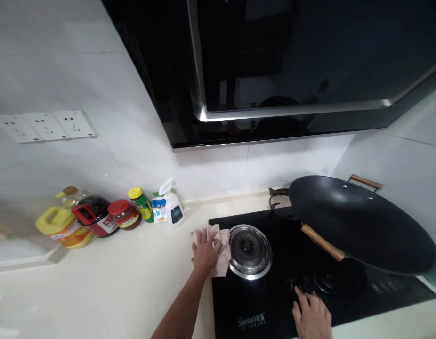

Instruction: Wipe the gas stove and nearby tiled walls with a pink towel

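Observation:
My left hand (205, 252) presses on a crumpled pale pink cloth (222, 256), its fingers gripping the folds. The cloth lies across the left edge of the black glass gas stove (235, 301), partly on the pale countertop (133, 282). Just right of it is the round left burner (249, 249) with its metal ring. My right hand (311, 316) rests near the stove's front edge, fingers stretched out and holding nothing. Dark controls lie close to its fingertips. A large black wok (366, 226) with wooden handles sits tilted over the stove's right side.
A white spray bottle (174, 209), a green yellow-capped container (141, 205), a red-lidded jar (124, 215), a dark sauce jug (98, 216) and a yellow oil jug (64, 228) line the wall. A pot stand (278, 194) leans behind the wok. The black range hood (274, 70) hangs overhead.

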{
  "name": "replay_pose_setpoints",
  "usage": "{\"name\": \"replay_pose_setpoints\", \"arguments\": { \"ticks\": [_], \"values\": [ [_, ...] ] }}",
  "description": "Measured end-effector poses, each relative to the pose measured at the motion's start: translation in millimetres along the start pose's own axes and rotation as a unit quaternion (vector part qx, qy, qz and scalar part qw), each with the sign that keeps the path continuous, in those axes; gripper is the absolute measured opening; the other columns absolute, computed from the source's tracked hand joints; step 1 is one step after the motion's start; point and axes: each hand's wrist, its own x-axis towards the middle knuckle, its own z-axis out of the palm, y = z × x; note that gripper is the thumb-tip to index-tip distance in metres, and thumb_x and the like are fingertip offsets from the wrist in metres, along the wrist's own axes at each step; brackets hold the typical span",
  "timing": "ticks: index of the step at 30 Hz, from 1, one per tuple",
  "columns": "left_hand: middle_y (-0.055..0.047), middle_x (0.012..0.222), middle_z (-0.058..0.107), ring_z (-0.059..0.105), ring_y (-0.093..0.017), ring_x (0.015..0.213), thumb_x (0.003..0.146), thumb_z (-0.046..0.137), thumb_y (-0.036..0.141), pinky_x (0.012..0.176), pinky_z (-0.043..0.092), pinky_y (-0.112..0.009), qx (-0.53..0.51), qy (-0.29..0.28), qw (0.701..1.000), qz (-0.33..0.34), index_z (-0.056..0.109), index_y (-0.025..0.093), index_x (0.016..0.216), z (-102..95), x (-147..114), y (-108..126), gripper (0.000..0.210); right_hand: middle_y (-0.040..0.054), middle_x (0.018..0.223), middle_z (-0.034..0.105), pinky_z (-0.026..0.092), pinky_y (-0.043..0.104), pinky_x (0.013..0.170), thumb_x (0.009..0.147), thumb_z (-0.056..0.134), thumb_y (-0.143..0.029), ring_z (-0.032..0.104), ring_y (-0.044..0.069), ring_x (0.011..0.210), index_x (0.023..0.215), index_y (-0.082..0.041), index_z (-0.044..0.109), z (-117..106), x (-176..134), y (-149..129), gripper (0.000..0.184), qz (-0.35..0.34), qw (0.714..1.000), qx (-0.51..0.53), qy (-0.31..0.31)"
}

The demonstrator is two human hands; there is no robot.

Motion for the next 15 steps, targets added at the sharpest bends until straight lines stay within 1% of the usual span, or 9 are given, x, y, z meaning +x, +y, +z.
{"name": "replay_pose_setpoints", "arguments": {
  "ticks": [2,5,8,11,13,15],
  "values": [
    [-0.005,0.171,0.029,0.016,-0.032,0.159,0.099,0.043,0.05,0.122,0.024,-0.062,0.009,0.005,1.0,-0.005,0.053,0.036,0.148,-5.1,-4.4,-19.9,0.052,0.0159,0.114,0.062,0.044,0.054,0.097,0.101,0.033,-0.039,0.054,0.037,0.118,0.126,-0.016,0.068,-4.1,1.7,-3.5,0.049,0.003,1.0,0.002,0.013],
    [-0.009,0.17,0.03,0.017,-0.036,0.158,0.1,0.041,0.048,0.12,0.023,-0.068,0.027,0.02,0.999,-0.041,0.053,0.033,0.148,-16.7,-9.9,-50.9,0.051,0.0161,0.114,0.061,0.044,0.054,0.095,0.101,0.03,-0.039,0.054,0.036,0.115,0.124,-0.015,0.068,-9.2,3.7,-7.8,0.051,0.005,1.0,0.008,0.024],
    [-0.012,0.169,0.031,0.019,-0.038,0.157,0.1,0.042,0.045,0.121,0.02,-0.068,0.048,0.037,0.996,-0.067,0.052,0.032,0.15,-26.8,-23.9,-73.7,0.052,0.0156,0.113,0.06,0.043,0.054,0.096,0.101,0.031,-0.04,0.053,0.036,0.114,0.125,-0.015,0.067,-11.7,4.4,-8.4,0.05,0.0,1.0,0.013,0.023],
    [-0.013,0.169,0.03,0.02,-0.038,0.158,0.1,0.044,0.044,0.123,0.022,-0.062,0.064,0.045,0.994,-0.071,0.05,0.031,0.152,-30.2,-54.2,-83.7,0.054,0.0158,0.113,0.06,0.043,0.054,0.097,0.101,0.032,-0.041,0.052,0.036,0.116,0.127,-0.014,0.066,-11.3,3.7,-6.3,0.05,-0.009,1.0,0.017,0.016],
    [-0.012,0.17,0.029,0.019,-0.037,0.158,0.1,0.046,0.042,0.124,0.024,-0.057,0.074,0.043,0.994,-0.068,0.051,0.03,0.151,-28.0,-84.0,-85.6,0.053,0.0162,0.114,0.059,0.043,0.055,0.097,0.1,0.032,-0.041,0.051,0.036,0.116,0.128,-0.014,0.065,-10.0,2.7,-5.0,0.051,-0.007,1.0,0.016,0.012],
    [-0.01,0.171,0.028,0.018,-0.036,0.159,0.099,0.047,0.039,0.124,0.025,-0.056,0.089,0.037,0.994,-0.056,0.053,0.031,0.15,-21.9,-120.0,-86.6,0.052,0.0162,0.114,0.059,0.043,0.055,0.096,0.101,0.031,-0.042,0.051,0.036,0.116,0.128,-0.014,0.065,-8.9,1.9,-4.5,0.051,-0.003,1.0,0.015,0.01]
  ]
}}
